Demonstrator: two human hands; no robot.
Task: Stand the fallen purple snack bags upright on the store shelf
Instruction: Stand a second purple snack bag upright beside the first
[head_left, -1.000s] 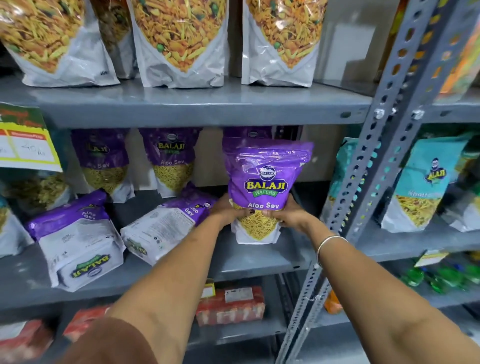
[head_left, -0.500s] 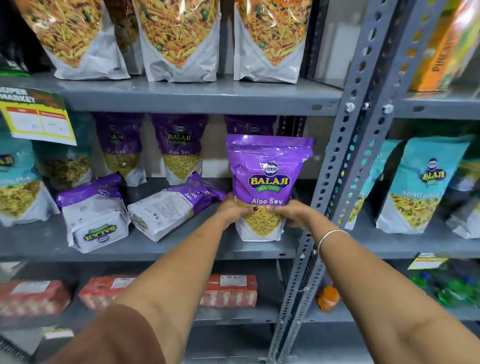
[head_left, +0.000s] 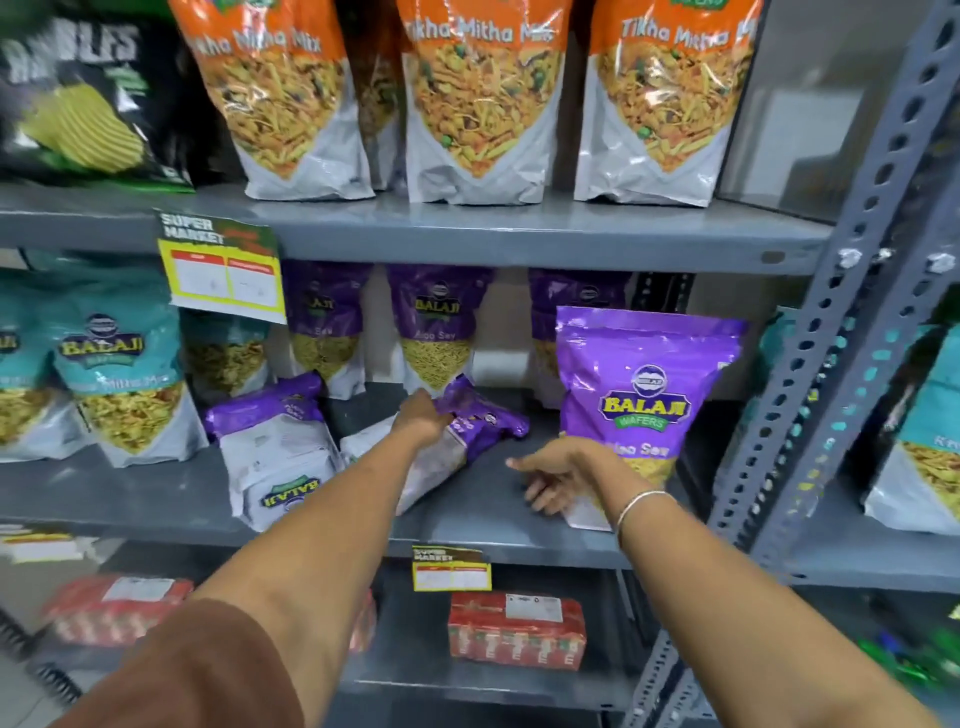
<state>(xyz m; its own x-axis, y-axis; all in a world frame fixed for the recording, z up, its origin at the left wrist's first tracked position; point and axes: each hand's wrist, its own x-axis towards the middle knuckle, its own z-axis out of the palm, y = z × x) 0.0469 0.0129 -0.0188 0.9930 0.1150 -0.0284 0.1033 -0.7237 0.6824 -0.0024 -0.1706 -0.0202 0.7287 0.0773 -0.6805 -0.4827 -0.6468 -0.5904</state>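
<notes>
A purple Balaji Aloo Sev bag (head_left: 644, 400) stands upright at the right end of the grey middle shelf (head_left: 493, 525). My right hand (head_left: 556, 473) hovers open just left of its base, fingers spread, holding nothing. A fallen purple bag (head_left: 483, 421) lies back-side up in the middle of the shelf, and my left hand (head_left: 421, 421) is closed over its purple top end. A second fallen purple bag (head_left: 275, 457) lies to the left, white back upward. Three more purple bags (head_left: 439, 322) stand in the back row.
Teal Balaji bags (head_left: 119, 374) stand at the shelf's left, more teal bags (head_left: 924, 441) past the perforated grey post (head_left: 810, 364). Orange mix bags (head_left: 478, 104) fill the shelf above. A yellow price card (head_left: 223, 270) hangs from its edge. Red packs (head_left: 514, 629) sit below.
Both hands have let go of the upright purple bag. My left hand moved left onto the middle fallen bag; my right hand drew back and opened. The camera view tilted upward.
</notes>
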